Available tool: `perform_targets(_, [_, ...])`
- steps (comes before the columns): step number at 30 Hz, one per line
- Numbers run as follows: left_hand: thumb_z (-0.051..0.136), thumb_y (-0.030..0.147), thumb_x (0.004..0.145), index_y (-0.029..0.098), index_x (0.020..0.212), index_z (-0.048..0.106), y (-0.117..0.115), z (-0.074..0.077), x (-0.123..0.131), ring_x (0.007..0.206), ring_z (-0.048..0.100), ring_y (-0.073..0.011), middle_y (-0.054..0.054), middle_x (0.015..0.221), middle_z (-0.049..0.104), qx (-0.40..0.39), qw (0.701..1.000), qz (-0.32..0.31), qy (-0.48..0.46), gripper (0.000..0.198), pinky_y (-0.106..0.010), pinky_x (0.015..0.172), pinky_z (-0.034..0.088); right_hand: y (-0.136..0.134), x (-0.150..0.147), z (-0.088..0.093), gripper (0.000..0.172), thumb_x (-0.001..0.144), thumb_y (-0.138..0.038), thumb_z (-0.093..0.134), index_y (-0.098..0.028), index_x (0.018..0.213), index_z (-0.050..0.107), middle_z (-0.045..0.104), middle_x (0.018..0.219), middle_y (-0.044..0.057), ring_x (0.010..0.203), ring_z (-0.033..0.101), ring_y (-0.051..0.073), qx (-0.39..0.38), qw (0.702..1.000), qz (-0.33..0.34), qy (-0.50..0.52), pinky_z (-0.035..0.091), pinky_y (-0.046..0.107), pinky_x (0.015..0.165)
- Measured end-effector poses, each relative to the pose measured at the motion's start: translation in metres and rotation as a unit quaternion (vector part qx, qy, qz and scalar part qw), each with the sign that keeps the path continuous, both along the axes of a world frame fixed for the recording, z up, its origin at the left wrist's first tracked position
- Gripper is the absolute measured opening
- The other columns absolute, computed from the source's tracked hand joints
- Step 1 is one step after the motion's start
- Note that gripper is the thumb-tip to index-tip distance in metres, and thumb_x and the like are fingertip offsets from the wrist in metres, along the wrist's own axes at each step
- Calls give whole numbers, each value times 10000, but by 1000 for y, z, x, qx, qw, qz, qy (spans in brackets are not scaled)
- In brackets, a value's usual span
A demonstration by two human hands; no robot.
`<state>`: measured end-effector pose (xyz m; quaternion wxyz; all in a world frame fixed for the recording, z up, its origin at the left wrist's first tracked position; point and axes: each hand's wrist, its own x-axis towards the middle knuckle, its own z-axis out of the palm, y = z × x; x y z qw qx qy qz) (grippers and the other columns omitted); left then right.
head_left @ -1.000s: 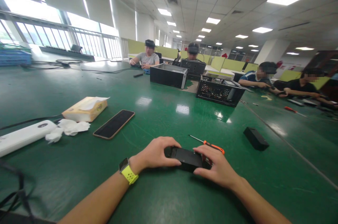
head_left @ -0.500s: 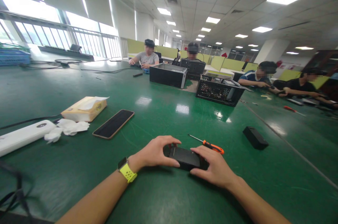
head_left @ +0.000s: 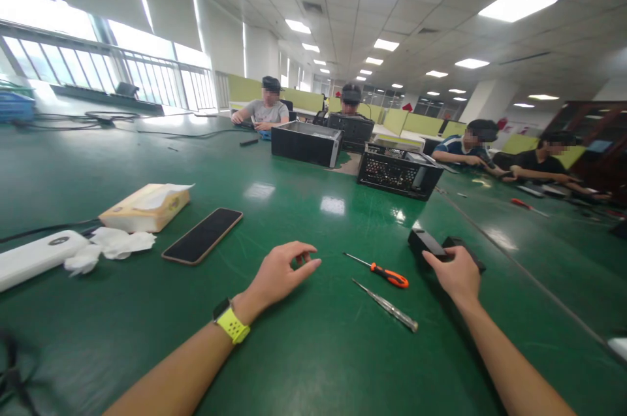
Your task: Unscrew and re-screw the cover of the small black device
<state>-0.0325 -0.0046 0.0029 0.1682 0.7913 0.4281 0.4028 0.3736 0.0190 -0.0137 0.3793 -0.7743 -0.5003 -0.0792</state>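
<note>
My right hand (head_left: 456,272) grips a black box (head_left: 422,243) by its near end, at the right of the green table (head_left: 304,364). Just beside it lies a second black box (head_left: 464,251), partly hidden by the hand. My left hand (head_left: 281,272) hovers over the middle of the table with nothing in it, thumb and fingers apart. Between the hands lie an orange-and-black screwdriver (head_left: 389,275) and, nearer to me, a clear-handled screwdriver (head_left: 394,315).
On the left are a phone (head_left: 203,236), a tissue pack (head_left: 147,207), crumpled tissues (head_left: 117,243) and a white power strip (head_left: 42,259). Two computer cases (head_left: 306,144) (head_left: 399,171) stand ahead. Several people sit beyond, and another screwdriver (head_left: 526,206) lies far right.
My left hand has let go of the black box. My right hand has carried it to the right, beside the other box. The clear-handled screwdriver now shows.
</note>
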Motion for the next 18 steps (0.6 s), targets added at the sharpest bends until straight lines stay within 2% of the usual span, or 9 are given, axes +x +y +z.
perform_targets(4, [640,353,889,164,978,717,0,-3,1,725,640,-176,-33,814,703,-7,1000,1,10,223,-252,638,479,12,17,-10,580,622,-666,662,-156,896,634,656,902,177,778,603,347,0,999,-48,-2,467,448,669])
perform_targets(9, [648,314,874,165,980,718,0,-3,0,738,647,-180,-34,820,709,-6,1000,6,11,196,-265,678,491,18,33,-7,663,708,-663,572,-133,1103,616,649,1013,174,1018,586,351,49,996,-71,-1,447,436,873])
perform_targets(12, [645,318,874,163,974,720,-1,-1,0,736,649,-184,-37,816,710,-6,1000,14,9,199,-271,678,494,11,57,-5,705,683,-614,587,-140,1205,605,580,1201,252,1176,480,450,49,990,-130,12,392,560,910])
perform_targets(14, [640,321,876,165,971,720,-1,-1,1,732,647,-183,-37,814,709,-5,1000,14,11,199,-271,674,493,5,75,-6,731,599,-581,663,-146,1187,644,544,1262,297,1171,456,532,24,986,-164,35,392,640,839])
perform_targets(15, [637,321,877,166,973,720,-2,-1,1,731,646,-183,-36,814,708,-4,1000,12,12,200,-271,672,493,2,83,-6,721,558,-571,699,-146,1140,679,574,1215,307,1117,490,555,9,984,-172,51,411,651,780])
perform_targets(18, [635,321,879,166,978,720,-2,-1,1,731,646,-182,-37,813,709,-3,1000,7,14,203,-268,664,494,-3,99,-5,616,496,-583,753,-137,920,759,674,896,293,875,604,551,-10,980,-174,92,451,623,612])
